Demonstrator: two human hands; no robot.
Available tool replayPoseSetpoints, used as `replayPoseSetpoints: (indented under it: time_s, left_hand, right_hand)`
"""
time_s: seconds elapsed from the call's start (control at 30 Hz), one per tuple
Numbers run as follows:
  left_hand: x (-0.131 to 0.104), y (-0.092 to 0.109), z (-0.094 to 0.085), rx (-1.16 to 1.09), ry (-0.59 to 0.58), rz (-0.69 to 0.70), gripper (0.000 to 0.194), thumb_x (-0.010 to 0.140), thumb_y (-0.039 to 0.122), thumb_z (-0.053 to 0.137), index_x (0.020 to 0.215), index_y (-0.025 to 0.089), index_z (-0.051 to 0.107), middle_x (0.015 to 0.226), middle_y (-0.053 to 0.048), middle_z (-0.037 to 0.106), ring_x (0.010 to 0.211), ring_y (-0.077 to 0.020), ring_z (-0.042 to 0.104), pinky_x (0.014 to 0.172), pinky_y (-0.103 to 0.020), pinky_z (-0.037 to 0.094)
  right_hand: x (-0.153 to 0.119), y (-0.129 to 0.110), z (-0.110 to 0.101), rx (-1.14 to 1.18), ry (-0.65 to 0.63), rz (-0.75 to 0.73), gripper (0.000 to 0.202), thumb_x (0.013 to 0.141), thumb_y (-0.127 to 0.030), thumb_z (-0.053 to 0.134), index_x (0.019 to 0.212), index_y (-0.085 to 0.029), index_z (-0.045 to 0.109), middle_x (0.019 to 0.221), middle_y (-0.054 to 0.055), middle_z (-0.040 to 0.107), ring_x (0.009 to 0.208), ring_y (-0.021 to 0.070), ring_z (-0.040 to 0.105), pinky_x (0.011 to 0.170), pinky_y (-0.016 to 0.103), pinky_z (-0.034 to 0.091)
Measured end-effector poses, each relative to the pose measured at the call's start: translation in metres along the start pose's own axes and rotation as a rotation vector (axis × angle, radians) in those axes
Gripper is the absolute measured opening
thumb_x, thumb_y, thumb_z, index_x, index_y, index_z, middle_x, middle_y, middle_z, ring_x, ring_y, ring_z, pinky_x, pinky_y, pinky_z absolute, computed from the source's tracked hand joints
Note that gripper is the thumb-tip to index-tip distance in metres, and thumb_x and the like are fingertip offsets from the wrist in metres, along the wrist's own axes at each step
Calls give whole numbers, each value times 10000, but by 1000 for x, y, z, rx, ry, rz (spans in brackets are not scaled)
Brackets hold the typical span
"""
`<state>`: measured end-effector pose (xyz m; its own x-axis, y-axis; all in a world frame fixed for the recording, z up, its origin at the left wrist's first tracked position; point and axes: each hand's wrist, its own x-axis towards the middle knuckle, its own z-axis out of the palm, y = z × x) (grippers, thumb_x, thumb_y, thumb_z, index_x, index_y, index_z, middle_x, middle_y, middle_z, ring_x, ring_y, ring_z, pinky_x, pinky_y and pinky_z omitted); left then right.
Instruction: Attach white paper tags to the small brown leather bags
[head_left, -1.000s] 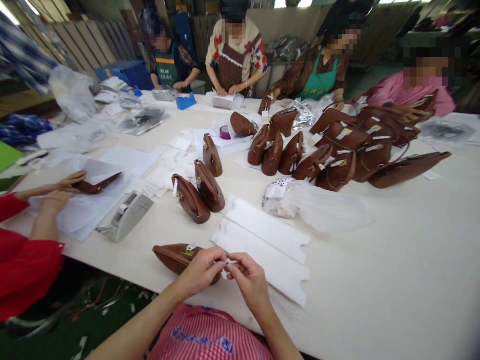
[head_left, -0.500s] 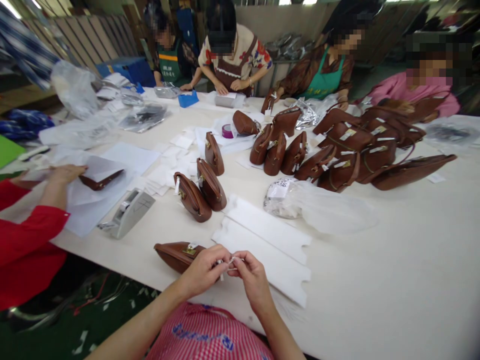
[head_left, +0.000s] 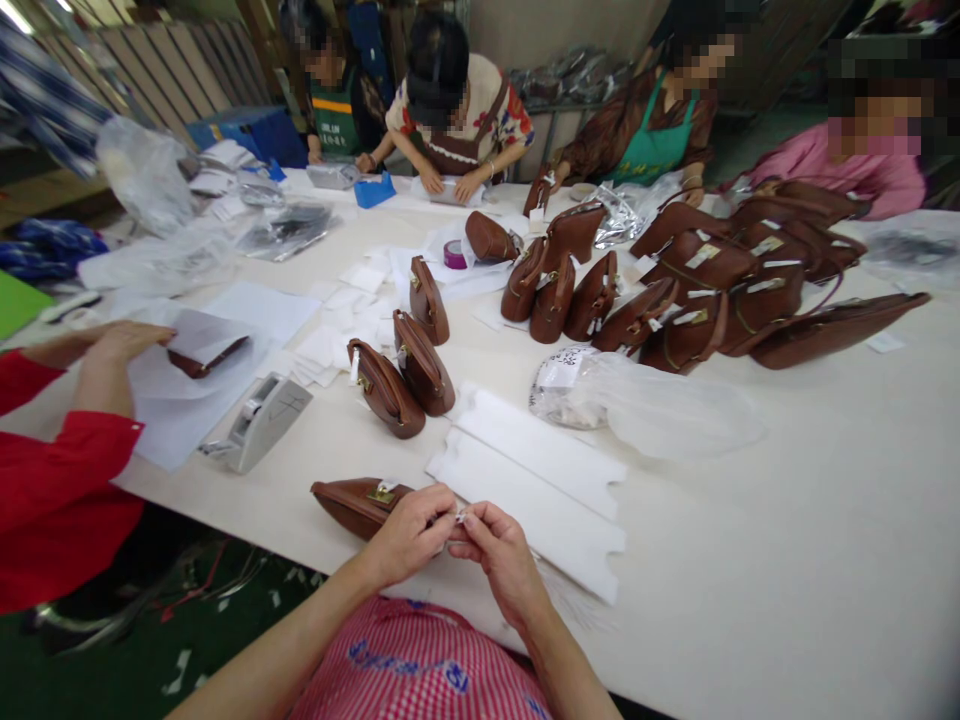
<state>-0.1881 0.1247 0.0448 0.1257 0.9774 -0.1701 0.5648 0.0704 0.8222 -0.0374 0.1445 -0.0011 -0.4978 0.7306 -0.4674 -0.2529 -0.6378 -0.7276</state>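
A brown leather handbag (head_left: 349,503) with a gold clasp lies on its side at the table's near edge. My left hand (head_left: 411,535) is closed over the bag's right end, thumb and fingers pinched together. Close against it, my right hand (head_left: 501,555) also pinches, fingertips nearly touching the left ones. Between the two sets of fingertips shows a bit of thin white string (head_left: 460,517). Fingers hide most of the string and the bag's right end. White notched sheets (head_left: 532,490) lie just beyond my hands, with thin white strands (head_left: 574,605) by their near end.
Three brown bags (head_left: 424,360) stand ahead, and a larger group of bags (head_left: 701,260) sits at right. A plastic bag (head_left: 645,405) and a grey tape dispenser (head_left: 262,425) lie nearer. A co-worker's red sleeve (head_left: 71,470) reaches in from the left; several people work across the table (head_left: 787,540).
My fingertips have drawn closer together, and the white loop seen between them earlier now shows less. The bag stays in place. Across the table, a co-worker's hands have shifted on a wrapped item.
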Motion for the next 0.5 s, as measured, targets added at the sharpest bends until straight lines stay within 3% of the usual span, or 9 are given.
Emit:
replayPoseSetpoints:
  time_s: [0.23,0.5]
  left_hand:
    - [-1,-2,0,21,-10,14,195,809,164,413,616,188,427,658,22,472,662,-129,460,638,-255,342]
    - [-1,-2,4,72,31,15,229,824,175,409,597,197,383,635,30,434,639,-129,428,614,-263,321]
  right_hand:
    - [1,3,1,50,-10,19,278,721,-417,731,728,-164,617,697,-1,644,676,122,625,617,230,535]
    - [0,4,3,-29,20,-14,297,728,-439,707,733,-159,607,713,9,644,681,137,623,654,274,542]
